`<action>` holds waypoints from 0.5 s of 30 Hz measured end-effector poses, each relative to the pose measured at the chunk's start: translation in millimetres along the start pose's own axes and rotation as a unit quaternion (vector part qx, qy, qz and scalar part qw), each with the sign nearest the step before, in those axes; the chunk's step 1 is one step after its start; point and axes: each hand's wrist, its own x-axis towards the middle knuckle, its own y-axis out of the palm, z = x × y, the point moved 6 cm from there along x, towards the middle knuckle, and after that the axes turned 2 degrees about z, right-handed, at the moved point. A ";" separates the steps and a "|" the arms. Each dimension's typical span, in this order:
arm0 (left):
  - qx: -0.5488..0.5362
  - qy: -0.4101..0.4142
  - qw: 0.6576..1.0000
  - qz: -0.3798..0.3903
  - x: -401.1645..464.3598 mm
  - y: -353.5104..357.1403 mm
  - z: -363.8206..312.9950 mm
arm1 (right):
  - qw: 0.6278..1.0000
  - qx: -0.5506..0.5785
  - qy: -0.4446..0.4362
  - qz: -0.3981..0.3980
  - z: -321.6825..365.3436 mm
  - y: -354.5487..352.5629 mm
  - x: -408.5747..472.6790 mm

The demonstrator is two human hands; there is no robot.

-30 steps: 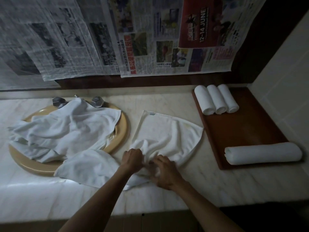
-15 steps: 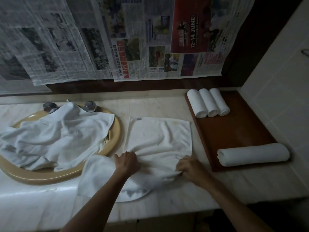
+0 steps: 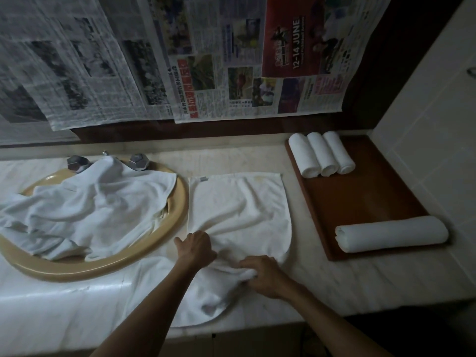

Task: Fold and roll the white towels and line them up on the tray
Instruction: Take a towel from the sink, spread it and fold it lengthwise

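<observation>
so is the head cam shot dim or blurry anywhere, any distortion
Head view: dim overall, darkest at the lower right corner; wide-angle bend curves the counter and flat towel; faint sheen on the counter's near left; newspaper text is soft, the hands fairly sharp.

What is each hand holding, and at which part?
Both grip the flat towel along its near part: left hand near its left edge, right hand on bunched cloth.

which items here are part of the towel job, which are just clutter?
Job:
flat towel, gripped by left hand and right hand
towel pile over the sink
tray
three small rolls
large roll

Lying about:
newspapers
tap knobs
counter
</observation>
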 end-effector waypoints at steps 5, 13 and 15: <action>-0.006 0.012 1.000 0.021 2.0 8.6 -1.1 | 0.999 -0.005 -0.027 0.033 -8.2 -37.0 -29.8; -0.023 0.034 0.999 -0.016 -15.4 27.6 -0.1 | 0.986 -0.120 -0.030 0.109 -13.3 -21.9 -53.1; -0.027 0.048 0.998 -0.023 -22.6 38.1 3.6 | 0.968 -0.131 0.042 0.208 -22.3 -16.4 -60.9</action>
